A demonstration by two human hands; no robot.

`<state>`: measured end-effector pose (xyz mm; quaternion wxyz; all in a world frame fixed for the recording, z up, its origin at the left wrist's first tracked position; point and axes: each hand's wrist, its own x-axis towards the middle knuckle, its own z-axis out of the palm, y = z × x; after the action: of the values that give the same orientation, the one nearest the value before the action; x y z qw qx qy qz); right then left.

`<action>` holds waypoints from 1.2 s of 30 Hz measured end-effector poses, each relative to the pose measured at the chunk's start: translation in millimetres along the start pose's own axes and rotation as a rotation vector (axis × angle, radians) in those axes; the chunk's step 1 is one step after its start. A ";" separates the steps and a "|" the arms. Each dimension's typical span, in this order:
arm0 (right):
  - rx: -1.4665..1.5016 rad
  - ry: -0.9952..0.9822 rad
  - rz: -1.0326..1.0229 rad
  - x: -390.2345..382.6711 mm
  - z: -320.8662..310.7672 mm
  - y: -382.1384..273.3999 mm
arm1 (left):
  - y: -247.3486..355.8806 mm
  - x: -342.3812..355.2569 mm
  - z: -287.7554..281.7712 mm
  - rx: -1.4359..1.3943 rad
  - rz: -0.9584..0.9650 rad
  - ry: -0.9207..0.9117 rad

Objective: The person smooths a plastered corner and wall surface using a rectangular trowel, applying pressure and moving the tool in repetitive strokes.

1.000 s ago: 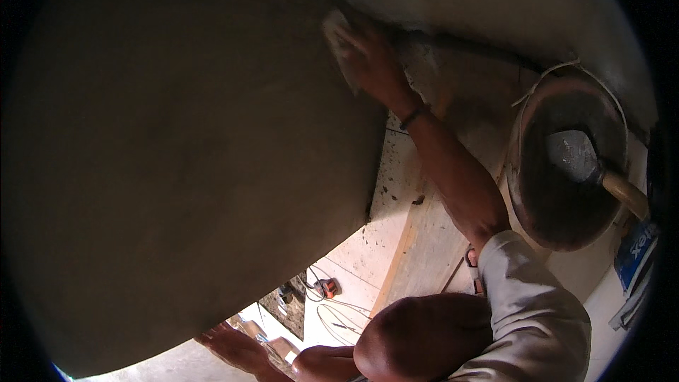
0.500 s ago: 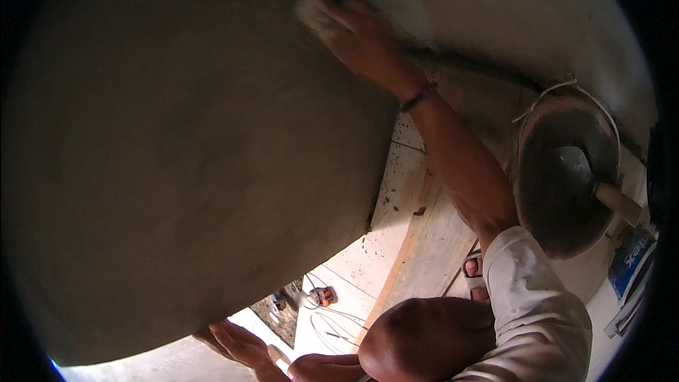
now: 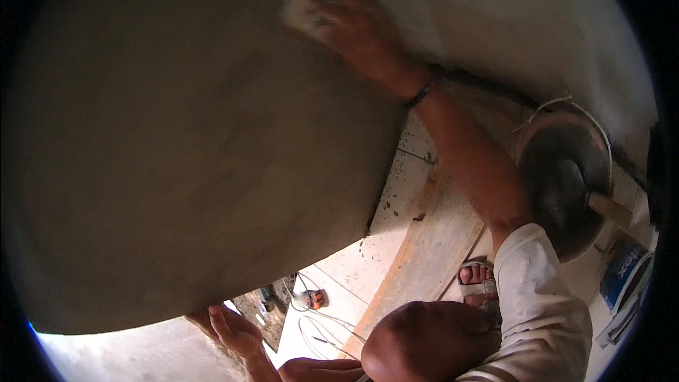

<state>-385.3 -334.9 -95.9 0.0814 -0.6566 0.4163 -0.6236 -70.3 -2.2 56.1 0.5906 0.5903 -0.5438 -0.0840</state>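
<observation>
My right hand (image 3: 353, 32) is closed on a pale, blocky sponge (image 3: 303, 10), pressed to a wide grey plastered surface (image 3: 191, 141) near its upper right edge. Motion blurs both hand and sponge. A dark band circles that wrist. Down at the lower edge of the plastered surface, my left hand (image 3: 230, 330) rests with its fingers stretched along the rim; some fingertips are hidden behind it, and I see nothing held there.
At the right stands a dark round bucket (image 3: 548, 230) with a rope handle; a wooden-handled tool (image 3: 610, 210) leans in it. Beside it lies a blue and white bag (image 3: 624, 272). A wooden plank (image 3: 417, 255) crosses the tiled floor. An orange and black power tool (image 3: 315, 299) lies near looped cable.
My right hand and the sponge have shifted slightly left across the plaster. My left hand has moved a little up and left in view, and the whole view has tilted slightly.
</observation>
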 end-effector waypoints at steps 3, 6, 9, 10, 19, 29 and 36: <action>-0.108 0.011 0.095 -55.2 -0.2 64.8 | 2.5 2.1 7.7 -0.007 -0.008 0.000; -0.133 -0.085 0.279 -112.0 25.6 79.2 | -3.0 6.0 6.5 -0.049 0.006 -0.028; -0.075 -0.102 0.175 -113.7 42.8 15.4 | -4.5 4.4 0.8 -0.031 0.020 0.003; -0.067 -0.062 0.082 -88.6 33.7 -11.0 | -3.1 2.3 0.1 -0.024 0.009 0.017; -0.054 -0.016 0.109 -6.6 -9.7 40.9 | 14.8 -3.1 9.6 -0.022 -0.043 -0.023; -0.159 -0.035 -0.165 3.1 0.0 -66.4 | 3.6 -2.9 2.9 -0.144 -0.130 0.114; -0.145 0.019 -0.143 58.9 -27.7 -8.8 | 6.4 -4.7 9.0 -0.160 -0.074 -0.015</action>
<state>-413.2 -356.1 -40.4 -0.0151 -0.6827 0.4133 -0.6024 -82.4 -2.4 56.0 0.6284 0.5602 -0.5174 -0.1537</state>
